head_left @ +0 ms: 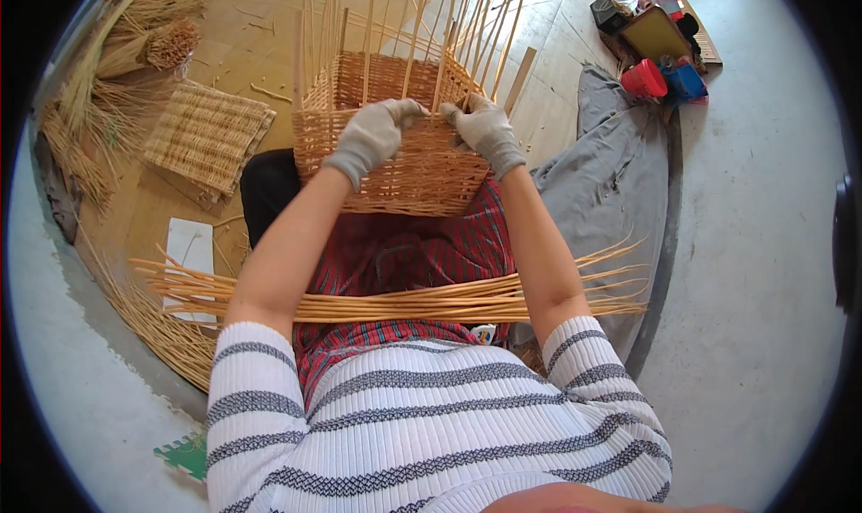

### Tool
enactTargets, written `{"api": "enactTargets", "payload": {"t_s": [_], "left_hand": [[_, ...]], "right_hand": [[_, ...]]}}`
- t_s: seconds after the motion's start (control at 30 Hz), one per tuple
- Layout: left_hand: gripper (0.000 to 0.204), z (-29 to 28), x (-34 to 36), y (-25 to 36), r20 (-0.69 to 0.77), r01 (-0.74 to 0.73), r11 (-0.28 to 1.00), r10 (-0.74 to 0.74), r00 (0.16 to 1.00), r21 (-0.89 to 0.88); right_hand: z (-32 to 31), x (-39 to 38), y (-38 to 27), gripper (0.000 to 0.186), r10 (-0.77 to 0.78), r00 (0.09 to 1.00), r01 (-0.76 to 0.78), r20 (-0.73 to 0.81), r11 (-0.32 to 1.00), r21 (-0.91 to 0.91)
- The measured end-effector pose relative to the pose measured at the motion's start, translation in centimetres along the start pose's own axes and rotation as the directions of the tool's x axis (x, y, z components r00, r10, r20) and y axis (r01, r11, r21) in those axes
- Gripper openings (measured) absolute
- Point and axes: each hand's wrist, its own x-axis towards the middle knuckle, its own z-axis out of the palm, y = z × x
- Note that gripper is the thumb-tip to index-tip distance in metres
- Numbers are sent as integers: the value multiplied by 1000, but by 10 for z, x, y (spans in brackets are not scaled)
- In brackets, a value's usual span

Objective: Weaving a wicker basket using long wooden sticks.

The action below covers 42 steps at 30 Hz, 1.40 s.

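Observation:
A half-woven wicker basket (409,185), squarish with tall bare stakes (366,42) rising from its walls, rests at my knees. My left hand (379,138), in a pale grey glove, is closed at the top of the near wall, thumb and fingers pinched at the weave. Close to the near right corner, my right hand (488,134), gloved alike, curls its fingers over the same edge. Which strand lies between the fingertips is too small to tell. Under my forearms, a bundle of thin canes (413,308) lies across my lap on a red plaid cloth (404,253).
Woven wicker panels (208,138) lie stacked to the left, with bundled canes (171,44) beyond. A white sheet (189,248) is on the floor nearby. Grey cloth (606,167) spreads at right. Farther back stand a red bucket (644,80) and a blue bucket (684,82) among clutter.

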Motion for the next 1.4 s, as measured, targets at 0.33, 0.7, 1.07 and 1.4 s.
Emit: {"api": "enactTargets", "payload": {"t_s": [0.33,0.7,1.07,1.4], "left_hand": [[53,11,-7,7,12,200,931,-206,978,-306],[34,-3,-101,16,-53,-54,974,44,998,-221],[13,-73,-122,25,-476,-161,955,266,838,250],[11,4,-70,31,19,92,955,-90,996,-281]], "right_hand": [[22,-62,37,48,-736,561,591,-379,677,-439],[33,-174,85,26,-254,776,479,577,833,-278],[-76,-109,99,25,-230,702,554,-673,771,314],[-64,-98,51,27,-282,737,674,-614,257,692]]}}
